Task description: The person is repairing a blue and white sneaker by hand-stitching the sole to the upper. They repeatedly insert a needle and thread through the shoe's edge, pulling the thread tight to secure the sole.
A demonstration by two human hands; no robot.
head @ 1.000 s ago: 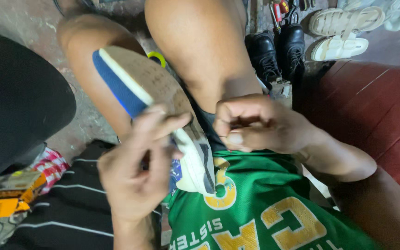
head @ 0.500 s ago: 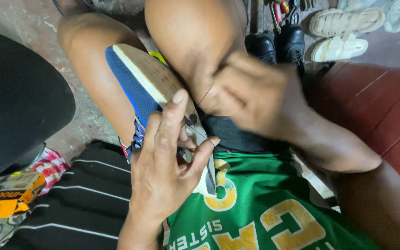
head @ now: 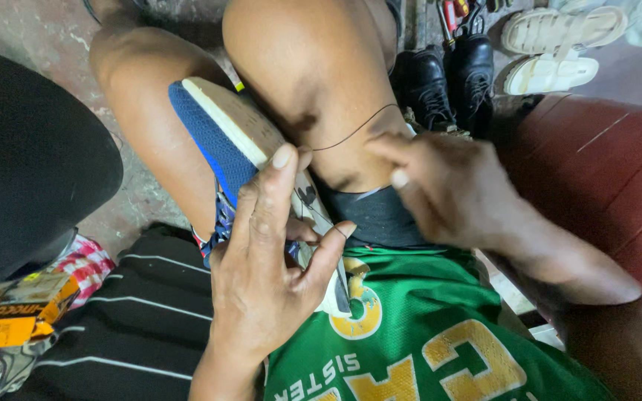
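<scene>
Right now the left hand [head: 265,282] grips a blue sneaker [head: 217,141] from the side, its fingers spread along the pale sole [head: 243,126], index finger stretched up the sole's edge and thumb hooked round the near rim. The shoe lies wedged between the person's bare knees, sole up and tilted, its toe pointing away toward the floor. The right hand [head: 455,189] is closed, fingertips pinched together on a thin dark thread [head: 354,130] that runs in a shallow arc across the right knee to the sole's edge by the left index fingertip. The two hands sit near each other but apart, with the dark shorts [head: 377,219] and a green jersey [head: 425,334] below them.

Room is tight: both thighs box the shoe in, leaving open space only upward along the thread. To the left, a black rounded shape [head: 31,163] crowds the edge, with a yellow box [head: 13,315] beneath it and a black striped cloth [head: 143,319] just beside the wrist. Beyond the knees stand black leather shoes [head: 447,78] and pale sandals [head: 559,48]; a dark red surface [head: 603,156] fills the right side
</scene>
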